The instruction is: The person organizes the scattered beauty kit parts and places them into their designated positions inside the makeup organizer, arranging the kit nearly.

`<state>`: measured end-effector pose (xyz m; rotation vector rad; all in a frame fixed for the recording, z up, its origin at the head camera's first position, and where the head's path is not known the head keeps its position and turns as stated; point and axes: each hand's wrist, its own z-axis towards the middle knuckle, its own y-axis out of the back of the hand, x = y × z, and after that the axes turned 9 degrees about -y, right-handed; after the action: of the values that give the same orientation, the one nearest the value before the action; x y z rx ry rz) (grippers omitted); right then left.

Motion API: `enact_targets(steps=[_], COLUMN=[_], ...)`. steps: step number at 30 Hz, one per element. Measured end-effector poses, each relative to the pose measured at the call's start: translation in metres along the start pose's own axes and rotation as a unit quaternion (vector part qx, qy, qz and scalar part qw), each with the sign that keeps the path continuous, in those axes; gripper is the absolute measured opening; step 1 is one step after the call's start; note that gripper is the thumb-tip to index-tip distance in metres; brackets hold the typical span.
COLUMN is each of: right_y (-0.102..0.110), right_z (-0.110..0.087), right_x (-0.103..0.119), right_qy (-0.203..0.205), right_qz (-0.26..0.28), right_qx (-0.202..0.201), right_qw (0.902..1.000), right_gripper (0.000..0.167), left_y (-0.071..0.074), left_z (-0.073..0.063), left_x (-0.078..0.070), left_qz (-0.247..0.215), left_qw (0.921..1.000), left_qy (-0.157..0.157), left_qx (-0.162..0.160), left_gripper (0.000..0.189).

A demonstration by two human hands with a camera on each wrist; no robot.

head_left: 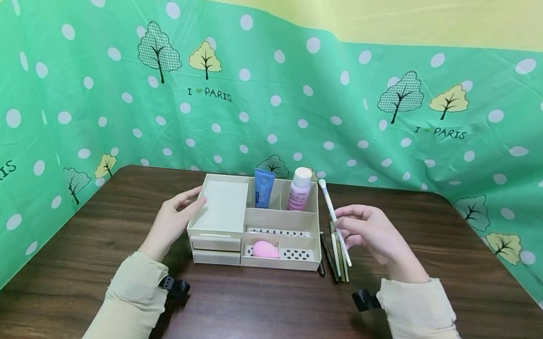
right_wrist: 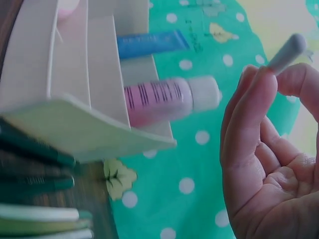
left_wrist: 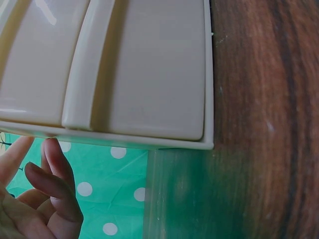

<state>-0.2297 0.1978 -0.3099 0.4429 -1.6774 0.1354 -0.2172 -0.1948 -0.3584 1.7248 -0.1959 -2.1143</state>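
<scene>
A cream desktop organizer (head_left: 221, 200) stands on the table with two drawers at its left front. My left hand (head_left: 174, 220) rests at its left side; in the left wrist view the fingertips (left_wrist: 51, 144) touch the wall beside the drawers. Right of the organizer, my right hand (head_left: 368, 231) pinches a slim white stick with a thicker rounded end (head_left: 327, 199) between thumb and fingers. Its pale tip (right_wrist: 289, 52) pokes out above the fingers in the right wrist view. Under that hand lie black pens (head_left: 324, 254) and several slim green and white sticks (head_left: 344, 272).
A blue tube (head_left: 263, 189) and a pink bottle with a white cap (head_left: 299, 191) stand in the organizer's back compartments. A pink makeup sponge (head_left: 266, 249) sits in a front one. Behind the dark wooden table (head_left: 258, 310) hangs a green dotted cloth (head_left: 280, 83).
</scene>
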Motion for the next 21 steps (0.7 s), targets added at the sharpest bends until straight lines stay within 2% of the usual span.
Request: enact_targets(steps=[6,13,21], right_y=[-0.019,-0.04,-0.075], right_z=[0.001,0.006,0.024], right_x=[0.004,0.006,0.017], right_qy=[0.002,0.01,0.001], right_qz=[-0.008,0.017,0.04], right_qx=[0.005,0.027,0.047], right_qw=[1.0,0.9994,0.9981], right_gripper=[0.027,0.018,0.03], left_y=[0.0,-0.001,-0.001], left_z=[0.0,0.001,0.001], left_x=[0.0,0.0,0.001], left_qz=[-0.001,-0.009,-0.012], left_qw=[1.0,1.0,0.9999], left_qy=[-0.001,-0.001,-0.001], left_qx=[-0.001,0.0,-0.002], left_gripper=[0.049,0.049,0.049])
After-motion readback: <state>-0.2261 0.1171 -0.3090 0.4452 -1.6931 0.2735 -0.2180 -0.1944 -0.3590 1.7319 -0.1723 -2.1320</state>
